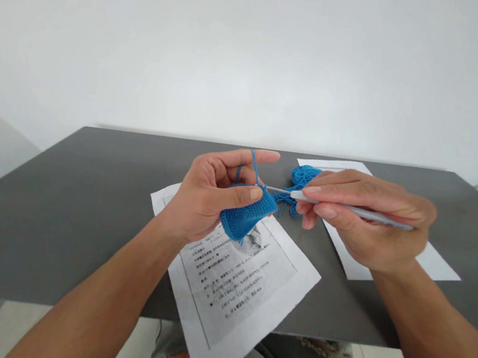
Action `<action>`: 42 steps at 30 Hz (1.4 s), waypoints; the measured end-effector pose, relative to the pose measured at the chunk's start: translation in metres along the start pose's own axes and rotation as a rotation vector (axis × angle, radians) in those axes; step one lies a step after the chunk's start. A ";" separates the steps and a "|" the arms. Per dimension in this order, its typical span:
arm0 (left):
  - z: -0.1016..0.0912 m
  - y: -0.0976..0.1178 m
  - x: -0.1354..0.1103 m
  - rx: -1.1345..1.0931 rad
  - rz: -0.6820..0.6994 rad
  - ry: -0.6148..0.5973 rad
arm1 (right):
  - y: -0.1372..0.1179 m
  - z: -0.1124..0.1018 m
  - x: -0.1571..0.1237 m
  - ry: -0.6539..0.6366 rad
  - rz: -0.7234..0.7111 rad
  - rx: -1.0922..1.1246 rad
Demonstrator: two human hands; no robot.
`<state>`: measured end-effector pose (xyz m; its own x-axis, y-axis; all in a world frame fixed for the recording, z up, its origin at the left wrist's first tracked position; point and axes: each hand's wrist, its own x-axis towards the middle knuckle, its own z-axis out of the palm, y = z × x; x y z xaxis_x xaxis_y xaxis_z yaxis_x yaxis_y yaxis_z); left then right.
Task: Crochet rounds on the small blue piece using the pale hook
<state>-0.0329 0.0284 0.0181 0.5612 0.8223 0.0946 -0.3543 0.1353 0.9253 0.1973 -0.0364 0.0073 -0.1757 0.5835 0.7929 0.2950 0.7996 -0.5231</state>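
My left hand (210, 197) pinches a small blue crocheted piece (246, 216) between thumb and fingers, above a printed sheet. A strand of blue yarn (255, 168) runs up over its outstretched index finger. My right hand (361, 216) is closed round a crochet hook (356, 210) with a pale handle. The hook's thin metal tip reaches left to the top edge of the crocheted piece. A loose heap of blue yarn (302, 180) lies on the table just behind the hook.
A dark grey table (70, 194) stands against a white wall. One printed sheet (236, 295) hangs over the table's near edge. A second white sheet (428, 263) lies under my right hand. My lap shows below the table edge.
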 end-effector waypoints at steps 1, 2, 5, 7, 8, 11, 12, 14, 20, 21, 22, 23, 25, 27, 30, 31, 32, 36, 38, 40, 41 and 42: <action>0.000 0.000 0.000 0.001 -0.003 -0.006 | 0.000 -0.001 0.000 -0.002 0.000 0.000; -0.001 0.000 0.000 0.007 -0.008 -0.012 | 0.000 -0.002 0.000 -0.006 0.000 0.002; -0.002 0.001 0.001 0.032 -0.029 -0.027 | 0.001 -0.005 -0.001 -0.018 -0.003 0.016; -0.003 0.002 0.001 0.047 -0.036 -0.036 | 0.001 -0.007 -0.001 -0.032 -0.015 0.014; -0.003 0.002 0.001 0.053 -0.036 -0.041 | 0.001 -0.008 -0.001 -0.041 -0.025 0.007; -0.005 0.003 0.002 0.081 -0.032 -0.065 | -0.001 -0.010 0.001 -0.063 -0.049 -0.021; -0.005 0.003 0.002 0.092 -0.032 -0.073 | -0.002 -0.010 0.002 -0.072 -0.050 -0.028; -0.007 0.004 0.003 0.113 -0.035 -0.087 | -0.004 -0.011 0.004 -0.094 -0.046 -0.028; -0.009 0.005 0.003 0.170 -0.055 -0.129 | -0.005 -0.013 0.004 -0.112 0.031 0.045; -0.009 0.005 0.003 0.175 -0.052 -0.133 | -0.005 -0.013 0.003 -0.100 0.050 0.068; -0.009 0.005 0.002 0.177 -0.049 -0.136 | -0.005 -0.013 0.002 -0.089 0.073 0.092; -0.009 0.005 0.002 0.178 -0.045 -0.139 | -0.005 -0.013 0.001 -0.077 0.096 0.114; -0.009 0.005 0.002 0.174 -0.040 -0.147 | -0.005 -0.012 -0.002 -0.058 0.144 0.148; -0.009 0.005 0.002 0.167 -0.038 -0.153 | -0.006 -0.010 -0.003 -0.042 0.182 0.174; -0.009 0.004 0.002 0.148 -0.030 -0.135 | -0.006 -0.004 -0.003 -0.006 0.193 0.187; -0.009 0.004 0.002 0.139 -0.024 -0.120 | -0.006 -0.001 -0.003 0.007 0.187 0.182; -0.008 0.004 0.002 0.131 -0.016 -0.105 | -0.006 0.001 -0.003 0.021 0.180 0.174; -0.007 0.005 0.002 0.142 0.003 -0.071 | -0.004 0.007 -0.006 0.044 0.151 0.128; -0.006 0.006 0.002 0.164 0.007 -0.069 | -0.003 0.006 -0.007 0.036 0.127 0.090; -0.005 0.007 0.002 0.184 0.012 -0.069 | -0.003 0.005 -0.008 0.019 0.086 0.050; -0.005 0.007 0.002 0.194 0.014 -0.070 | -0.003 0.003 -0.007 0.009 0.060 0.030; -0.005 0.007 0.002 0.204 0.014 -0.070 | -0.002 0.002 -0.007 -0.005 0.033 0.006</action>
<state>-0.0385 0.0335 0.0227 0.6103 0.7819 0.1267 -0.2077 0.0037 0.9782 0.1959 -0.0419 0.0028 -0.1710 0.6101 0.7736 0.2948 0.7809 -0.5507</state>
